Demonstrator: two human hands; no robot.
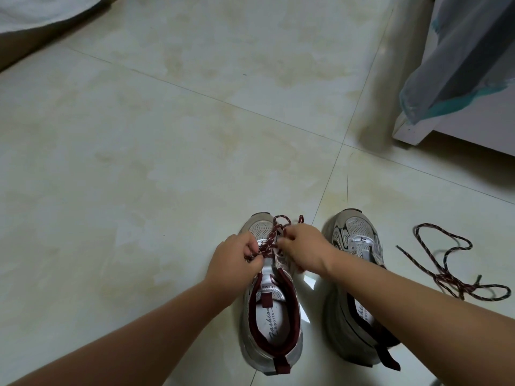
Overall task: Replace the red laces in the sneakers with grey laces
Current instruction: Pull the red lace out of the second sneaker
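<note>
Two grey-and-white sneakers with dark red collars stand side by side on the tiled floor. The left sneaker [271, 316] still carries a red lace [271, 237] across its upper eyelets. My left hand [232, 259] pinches that lace from the left side. My right hand [302, 247] grips it from the right, with loose loops sticking out beyond the fingers near the toe. The right sneaker [355, 238] has bare eyelets, partly hidden under my right forearm. A removed red lace [448, 270] lies tangled on the floor to its right. No grey lace shows.
Pale floor tiles [167, 162] stretch ahead and to the left. A white furniture base [409, 132] draped with grey-and-teal cloth [457, 65] stands at the upper right. A bed edge with light fabric [41, 12] fills the top left corner.
</note>
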